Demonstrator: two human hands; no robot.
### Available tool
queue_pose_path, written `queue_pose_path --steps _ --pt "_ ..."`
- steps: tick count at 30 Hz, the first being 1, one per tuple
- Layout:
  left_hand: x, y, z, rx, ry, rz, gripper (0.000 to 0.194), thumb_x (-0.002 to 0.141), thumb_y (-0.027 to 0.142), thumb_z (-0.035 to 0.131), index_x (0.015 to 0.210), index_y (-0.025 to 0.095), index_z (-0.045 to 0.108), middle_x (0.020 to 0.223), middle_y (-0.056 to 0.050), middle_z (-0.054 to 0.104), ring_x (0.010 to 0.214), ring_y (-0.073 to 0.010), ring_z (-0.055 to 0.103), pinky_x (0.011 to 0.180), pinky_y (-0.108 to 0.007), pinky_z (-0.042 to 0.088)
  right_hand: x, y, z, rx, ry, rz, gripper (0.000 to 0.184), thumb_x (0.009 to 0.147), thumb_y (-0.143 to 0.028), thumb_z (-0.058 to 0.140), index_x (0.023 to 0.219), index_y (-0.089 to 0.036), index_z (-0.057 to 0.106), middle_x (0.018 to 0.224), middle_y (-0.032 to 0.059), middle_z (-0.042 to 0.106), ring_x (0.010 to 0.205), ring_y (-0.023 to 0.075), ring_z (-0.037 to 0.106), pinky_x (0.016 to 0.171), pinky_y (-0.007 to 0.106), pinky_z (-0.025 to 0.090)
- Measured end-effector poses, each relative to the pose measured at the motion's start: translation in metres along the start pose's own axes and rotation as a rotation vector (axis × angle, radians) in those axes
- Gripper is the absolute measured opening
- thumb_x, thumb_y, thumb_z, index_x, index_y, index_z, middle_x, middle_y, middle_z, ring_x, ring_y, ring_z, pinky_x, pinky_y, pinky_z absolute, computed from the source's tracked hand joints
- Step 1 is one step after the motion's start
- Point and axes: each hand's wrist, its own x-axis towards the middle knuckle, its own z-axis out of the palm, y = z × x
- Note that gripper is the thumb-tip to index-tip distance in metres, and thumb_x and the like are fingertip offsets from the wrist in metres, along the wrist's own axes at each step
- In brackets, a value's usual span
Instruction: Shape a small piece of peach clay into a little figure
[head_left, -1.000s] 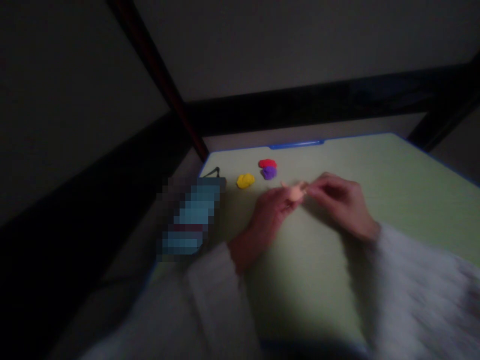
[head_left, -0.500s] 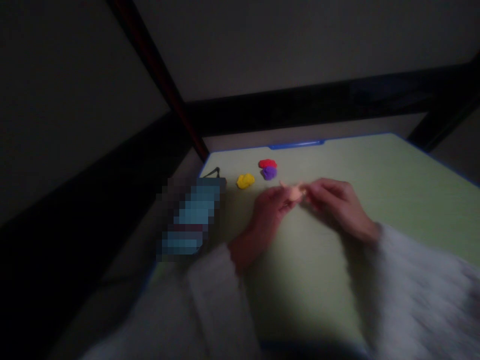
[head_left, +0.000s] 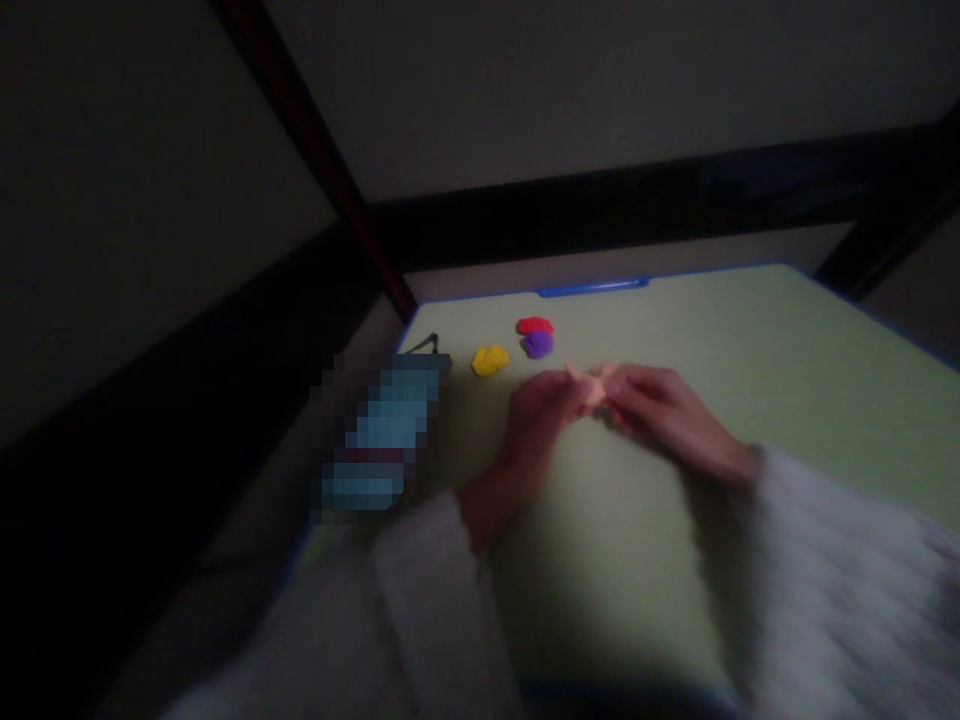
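Grips a small peach lump (head_left: pixel 597 388) with the left hand (head_left: pixel 534 425), closing thumb and fingers on its left side. Pinches the right side of the same lump with the right hand (head_left: pixel 667 408), thumb and fingertips drawn together, the remaining fingers curled in beneath. Brings both hands close together at the lump, leaving only a bit of peach in sight between them, with a thin tip poking up by the left thumb. Cannot tell the exact place of every fingertip, because of blur and dim light. Holds the lump over the pale green table (head_left: pixel 622 500), to the right of the other lumps and closer to the wearer; cannot tell from this angle about any contact with the tabletop.

Shows beyond the left hand, on the table, a yellow lump (head_left: pixel 490 361), apart from the rest. Shows to its right a purple lump (head_left: pixel 538 345), up against a red lump (head_left: pixel 535 326) just behind. Has a blue strip (head_left: pixel 592 288) on the far edge of the table. Shows at the left edge a pixelated bluish object (head_left: pixel 382 430), too masked to name, with a dark loop (head_left: pixel 427 344) at its far end. Covers both wrists with pale sleeves (head_left: pixel 825 570), reaching in from below.
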Motion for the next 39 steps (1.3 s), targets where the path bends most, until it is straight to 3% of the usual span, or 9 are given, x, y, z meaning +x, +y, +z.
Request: queue_pose_path --steps 9,14,19,22,25,28,39 --pt "-0.0022 0.0045 0.0061 -0.133 0.005 -0.041 0.014 0.065 0.025 0.069 0.066 0.013 0.061 0.066 0.000 0.062 0.065 -0.0079 0.056 0.069 -0.023 0.042 0.0000 -0.0022 0.0039 0.009 0.051 -0.016 0.038 0.080 -0.051 0.056 0.065 -0.016 0.053 0.054 -0.0041 0.047 0.044 0.0056 0.038 0.041 0.019 0.026" --pt "-0.0027 0.0048 0.0052 -0.160 0.010 -0.049 0.014 0.067 0.025 0.069 0.069 0.013 0.063 0.077 -0.003 0.067 0.072 -0.0102 0.061 0.074 -0.025 0.043 0.0014 0.0032 -0.0003 0.149 0.079 -0.013 0.040 0.085 -0.048 0.049 0.061 -0.016 0.054 0.052 -0.0025 0.050 0.043 0.0063 0.039 0.040 0.020 0.026" --pt "-0.0025 0.0049 0.0051 -0.183 0.033 -0.069 0.015 0.065 0.025 0.070 0.071 0.012 0.063 0.078 -0.004 0.068 0.073 -0.0112 0.062 0.080 -0.028 0.044 0.0028 0.0044 -0.0016 0.222 0.090 -0.007 0.033 0.082 -0.044 0.055 0.063 -0.016 0.056 0.054 -0.0021 0.052 0.044 0.0070 0.041 0.040 0.021 0.027" --pt "-0.0021 0.0052 0.0053 -0.213 0.051 -0.076 0.015 0.064 0.024 0.070 0.071 0.012 0.064 0.079 -0.004 0.068 0.074 -0.0112 0.062 0.080 -0.027 0.044 0.0027 0.0011 -0.0010 0.160 0.176 -0.031 0.025 0.075 -0.039 0.064 0.066 -0.016 0.059 0.054 -0.0034 0.051 0.044 0.0065 0.041 0.040 0.020 0.028" --pt "-0.0018 0.0053 0.0054 -0.224 0.057 -0.080 0.014 0.063 0.023 0.071 0.068 0.013 0.063 0.074 -0.002 0.066 0.070 -0.0099 0.061 0.075 -0.024 0.044 0.0023 -0.0005 -0.0008 0.059 0.244 -0.114 0.019 0.067 -0.033 0.073 0.072 -0.018 0.063 0.060 -0.0031 0.056 0.052 0.0077 0.047 0.046 0.020 0.036" --pt "-0.0019 0.0052 0.0055 -0.221 0.064 -0.089 0.015 0.062 0.023 0.072 0.067 0.013 0.062 0.069 0.000 0.064 0.066 -0.0084 0.059 0.070 -0.023 0.043 0.0025 0.0007 -0.0009 0.018 0.209 -0.162 0.022 0.063 -0.031 0.077 0.077 -0.019 0.066 0.066 -0.0022 0.060 0.059 0.0101 0.053 0.055 0.022 0.042" --pt "-0.0044 0.0076 0.0085 -0.220 0.040 -0.124 0.013 0.062 0.021 0.071 0.067 0.013 0.063 0.069 -0.001 0.064 0.067 -0.0079 0.058 0.070 -0.022 0.043 0.0022 -0.0019 -0.0004 -0.095 0.181 -0.199 0.024 0.068 -0.041 0.072 0.070 -0.018 0.063 0.064 0.0007 0.061 0.062 0.0136 0.054 0.055 0.026 0.044"
